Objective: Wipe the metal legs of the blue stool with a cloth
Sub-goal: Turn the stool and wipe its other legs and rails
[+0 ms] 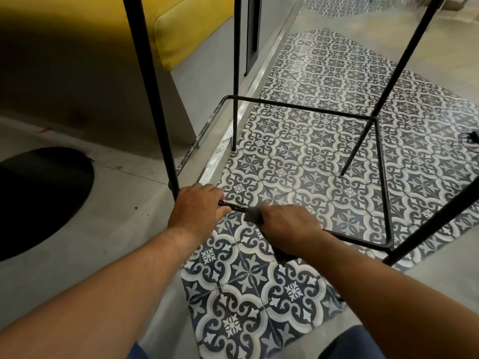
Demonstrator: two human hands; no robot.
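Note:
The stool's black metal frame fills the view: several thin legs (147, 73) rise out of the top and a square footrest bar (305, 107) joins them low down. The seat is out of view. My left hand (197, 207) grips the near footrest bar (234, 206) beside the near left leg. My right hand (287, 226) holds a dark grey cloth (252, 215) wrapped around that same bar, just right of my left hand. A corner of the cloth hangs below my right wrist (283, 255).
Patterned blue and white tiles (311, 164) lie under the stool. A grey bench base with a yellow cushion (186, 35) stands at left, a round black table base (44, 195) on the grey floor. A metal threshold strip (256, 92) runs diagonally.

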